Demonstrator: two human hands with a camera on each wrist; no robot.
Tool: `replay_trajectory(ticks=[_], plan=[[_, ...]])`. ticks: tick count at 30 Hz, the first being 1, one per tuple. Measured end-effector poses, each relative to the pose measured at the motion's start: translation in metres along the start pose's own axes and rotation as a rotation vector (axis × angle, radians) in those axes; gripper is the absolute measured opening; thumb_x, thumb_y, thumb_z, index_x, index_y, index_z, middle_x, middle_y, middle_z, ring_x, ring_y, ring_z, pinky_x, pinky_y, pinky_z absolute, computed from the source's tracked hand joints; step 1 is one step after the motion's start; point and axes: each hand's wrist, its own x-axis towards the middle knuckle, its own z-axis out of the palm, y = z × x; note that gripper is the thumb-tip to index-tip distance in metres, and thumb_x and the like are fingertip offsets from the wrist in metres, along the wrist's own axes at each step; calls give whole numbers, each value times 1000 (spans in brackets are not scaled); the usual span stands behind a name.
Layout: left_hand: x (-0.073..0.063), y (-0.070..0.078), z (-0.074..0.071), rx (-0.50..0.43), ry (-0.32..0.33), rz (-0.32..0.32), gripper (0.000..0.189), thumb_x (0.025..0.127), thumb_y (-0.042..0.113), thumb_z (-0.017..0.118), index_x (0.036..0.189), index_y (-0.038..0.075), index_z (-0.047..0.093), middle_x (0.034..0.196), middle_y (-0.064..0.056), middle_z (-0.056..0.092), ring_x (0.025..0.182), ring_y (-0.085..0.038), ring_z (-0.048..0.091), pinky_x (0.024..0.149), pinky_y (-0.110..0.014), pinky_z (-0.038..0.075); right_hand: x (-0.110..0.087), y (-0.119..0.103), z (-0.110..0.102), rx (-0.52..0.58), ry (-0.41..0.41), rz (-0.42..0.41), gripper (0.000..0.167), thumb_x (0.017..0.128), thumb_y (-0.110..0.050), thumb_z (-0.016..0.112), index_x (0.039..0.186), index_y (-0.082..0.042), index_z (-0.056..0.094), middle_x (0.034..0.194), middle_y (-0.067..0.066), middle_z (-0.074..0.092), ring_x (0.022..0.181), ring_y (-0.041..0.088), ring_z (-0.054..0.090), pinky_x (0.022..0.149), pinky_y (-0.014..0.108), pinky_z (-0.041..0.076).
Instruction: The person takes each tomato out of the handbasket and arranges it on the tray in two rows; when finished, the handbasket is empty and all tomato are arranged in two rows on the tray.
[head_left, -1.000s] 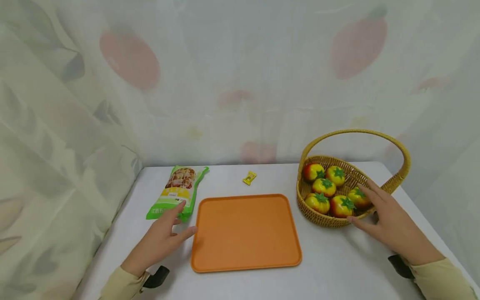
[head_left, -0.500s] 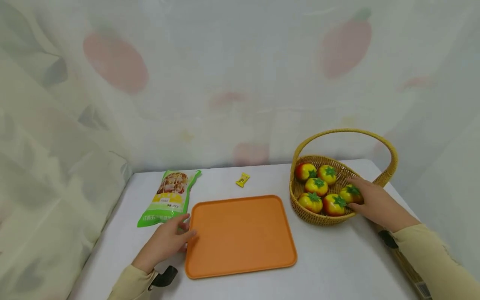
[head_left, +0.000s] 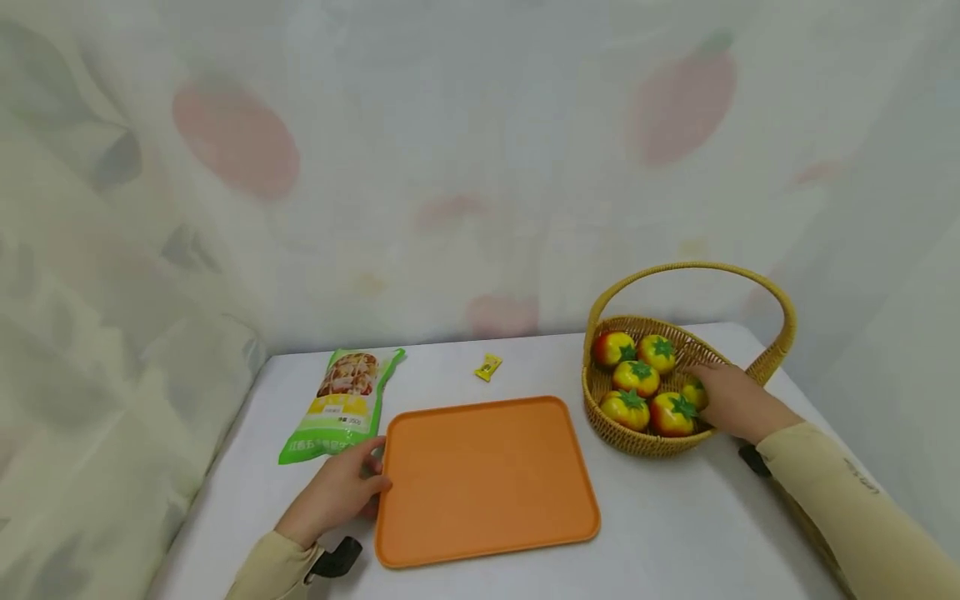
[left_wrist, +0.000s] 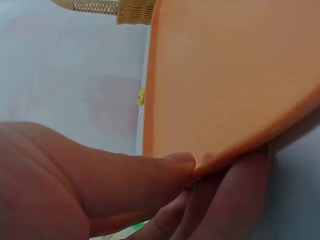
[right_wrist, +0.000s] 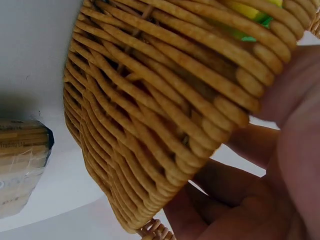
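My left hand (head_left: 333,490) pinches the left rim of an orange tray (head_left: 487,479); in the left wrist view the thumb (left_wrist: 175,165) lies on the rim and the fingers curl beneath it. On the right, a wicker basket (head_left: 637,444) with a tall hoop handle holds several yellow-red tomatoes (head_left: 636,377) with green leafy tops. My right hand (head_left: 738,402) reaches over the rim and curls round the rightmost tomato (head_left: 693,392), largely covering it. In the right wrist view the woven wall (right_wrist: 165,100) hides the fingertips.
A green food bag (head_left: 343,404) lies left of the tray. A small yellow wrapped candy (head_left: 488,367) sits behind it. A wrapped, wood-coloured bundle (right_wrist: 22,167) shows beside the basket in the right wrist view. Patterned cloth (head_left: 465,167) hangs at the back.
My left hand has come from hovering by the bag to pinching the tray's rim. The right hand has moved deeper into the basket and closed round a tomato.
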Motion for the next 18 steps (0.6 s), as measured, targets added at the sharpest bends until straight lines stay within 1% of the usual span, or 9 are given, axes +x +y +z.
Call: replay_trajectory(ticks=[3,5,8,11,13,16,18], plan=[[0,4,1,42,1,17,71,98,7,76,162,3,45,113,-10,69,81,-17,71,65,-36,65,0,3,-2,-21,11,0,54,84,5,72,136,17,62,126,39,68,117,59,65,100,69,53],[0,6,1,60,-3,18,71,98,6,76,162,3,44,113,-10,70,81,-17,71,65,-36,64,0,4,-3,-31,11,-4,52,84,6,72,134,17,62,123,38,69,114,59,65,99,68,54],[1,7,1,82,-5,13,72,99,6,75,163,3,43,113,-10,71,81,-16,71,64,-36,64,0,6,-5,-47,18,-10,49,85,4,74,131,17,64,117,36,71,108,57,67,95,67,55],[1,7,1,92,-9,16,72,100,6,74,164,3,42,113,-9,71,80,-16,71,64,-35,63,0,6,-9,-43,46,-9,48,85,1,77,129,16,65,115,36,70,105,55,67,93,67,55],[1,6,1,93,-12,25,72,100,5,74,164,2,41,113,-10,71,77,-16,71,63,-35,63,0,4,-12,-43,62,-6,49,87,-2,78,130,16,64,118,38,68,106,56,66,94,68,54],[1,6,1,96,-17,34,72,100,3,73,165,1,40,112,-11,71,73,-17,71,62,-36,62,-2,0,-18,-47,76,6,55,89,-8,79,136,16,62,127,41,64,114,60,61,99,70,50],[1,6,2,93,-21,27,72,100,3,73,165,1,39,112,-11,71,71,-18,71,61,-36,62,-3,-4,-22,-41,78,17,59,91,-12,79,141,14,60,131,42,60,119,61,58,102,72,48]])
